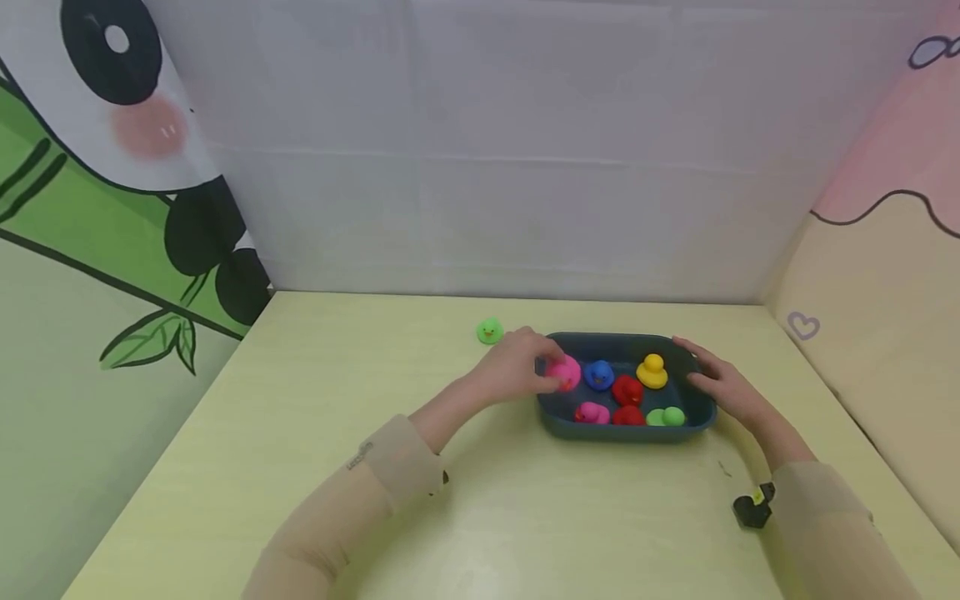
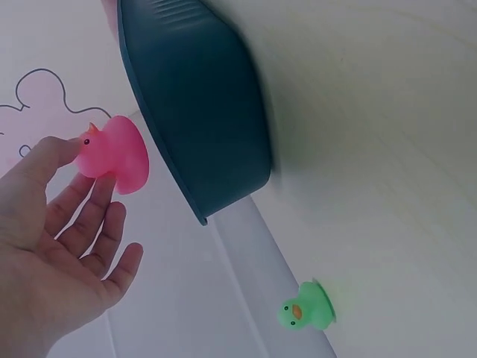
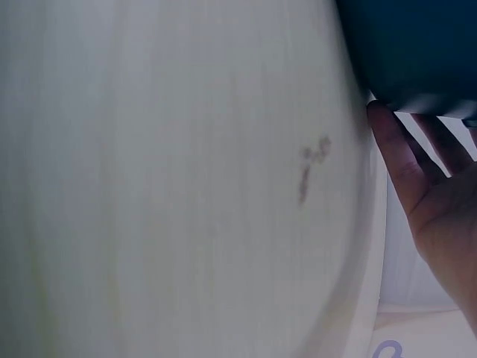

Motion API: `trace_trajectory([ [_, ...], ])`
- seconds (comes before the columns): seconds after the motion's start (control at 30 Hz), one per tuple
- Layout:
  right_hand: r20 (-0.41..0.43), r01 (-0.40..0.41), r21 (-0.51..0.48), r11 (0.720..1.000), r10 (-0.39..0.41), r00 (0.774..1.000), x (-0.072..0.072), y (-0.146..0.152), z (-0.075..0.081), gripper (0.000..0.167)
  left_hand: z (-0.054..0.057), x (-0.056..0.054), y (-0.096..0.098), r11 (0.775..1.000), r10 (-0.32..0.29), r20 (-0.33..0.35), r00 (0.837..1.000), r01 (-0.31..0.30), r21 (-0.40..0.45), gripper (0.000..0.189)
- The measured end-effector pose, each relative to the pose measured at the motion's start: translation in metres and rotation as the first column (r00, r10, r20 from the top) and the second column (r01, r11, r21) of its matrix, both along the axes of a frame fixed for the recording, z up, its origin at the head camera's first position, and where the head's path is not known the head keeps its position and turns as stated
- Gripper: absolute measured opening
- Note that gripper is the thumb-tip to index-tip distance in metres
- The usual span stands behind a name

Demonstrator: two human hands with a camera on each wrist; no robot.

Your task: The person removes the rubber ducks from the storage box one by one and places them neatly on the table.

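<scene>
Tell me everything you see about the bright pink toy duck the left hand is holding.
The bright pink, rubbery-looking toy duck has a round head, black eye and small orange beak. The left hand pinches it with thumb and fingers above the left end of the dark blue-green, plastic-looking tub. It looks clear of the tub.

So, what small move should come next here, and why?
Probably lower the pink duck into the bin and let go: the left hand pinches it above the rim at the bin's left end, the right hand touches the opposite end, and a blue duck already sits inside.
</scene>
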State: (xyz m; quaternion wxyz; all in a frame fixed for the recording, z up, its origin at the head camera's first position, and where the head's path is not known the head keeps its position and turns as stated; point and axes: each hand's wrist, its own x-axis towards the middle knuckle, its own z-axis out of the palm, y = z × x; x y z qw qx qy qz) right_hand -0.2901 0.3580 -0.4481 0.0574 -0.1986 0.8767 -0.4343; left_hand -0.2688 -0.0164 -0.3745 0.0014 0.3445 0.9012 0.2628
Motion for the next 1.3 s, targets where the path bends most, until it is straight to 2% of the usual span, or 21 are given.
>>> trace_trajectory([
  [0.27, -0.011, -0.003, 0.003, 1.0, 0.003, 1.0, -0.003, 0.002, -0.003, 0.055, 0.005, 0.001, -0.013, 0.995, -0.003, 0.028, 1.0, 0.0, 0.102, 0.025],
  [0.47, 0.007, 0.005, -0.007, 1.0, -0.005, 1.0, -0.002, -0.001, 0.0, 0.056, 0.009, 0.001, -0.026, 0.991, 0.042, 0.0, 0.999, -0.042, 0.129, 0.027],
  [0.77, 0.029, 0.016, -0.008, 1.0, -0.016, 0.999, -0.002, 0.001, 0.0, 0.056, 0.018, 0.001, -0.046, 0.983, 0.088, 0.009, 0.996, -0.088, 0.162, 0.026],
  [1.03, 0.024, 0.011, -0.013, 1.0, -0.011, 1.0, -0.002, 0.001, 0.0, 0.056, 0.025, -0.006, -0.067, 0.976, 0.124, -0.029, 0.992, -0.116, 0.187, 0.025],
  [1.3, 0.009, 0.0, -0.019, 1.0, 0.0, 1.0, -0.001, 0.0, 0.001, 0.055, 0.022, -0.017, -0.084, 0.974, 0.156, -0.054, 0.986, -0.145, 0.173, 0.025],
])
